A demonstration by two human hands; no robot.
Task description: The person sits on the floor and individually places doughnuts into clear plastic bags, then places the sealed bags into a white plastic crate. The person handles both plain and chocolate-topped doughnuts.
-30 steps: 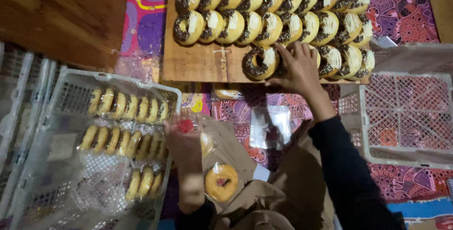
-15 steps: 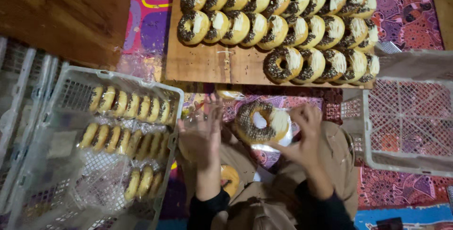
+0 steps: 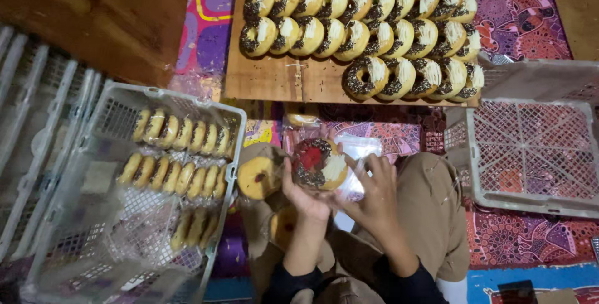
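- The left hand (image 3: 304,195) was cupped under a chocolate-sprinkled donut (image 3: 319,164), fingers curled round its lower edge and gripping it over the lap.
- The right hand (image 3: 373,195) had its fingers spread and half open, tips touching a clear plastic bag (image 3: 360,154) just beside the donut — pinching the film rather than closed round it.
- The donut sat between both hands, above the person's knees, with a red patch showing on its top.
- A wooden board (image 3: 281,79) lay ahead on the floor and carried three rows of topped donuts (image 3: 374,29) — roughly twenty-five, overlapping, so an exact count could not be told.
- A grey plastic crate (image 3: 81,241) at left held bagged donuts (image 3: 181,135) standing on edge in three rows: about seven, seven and three.
- One plain bagged donut (image 3: 259,178) rested on the left knee, touching the crate's rim.
- A second, white crate (image 3: 530,154) stood at right on a patterned mat (image 3: 524,17).
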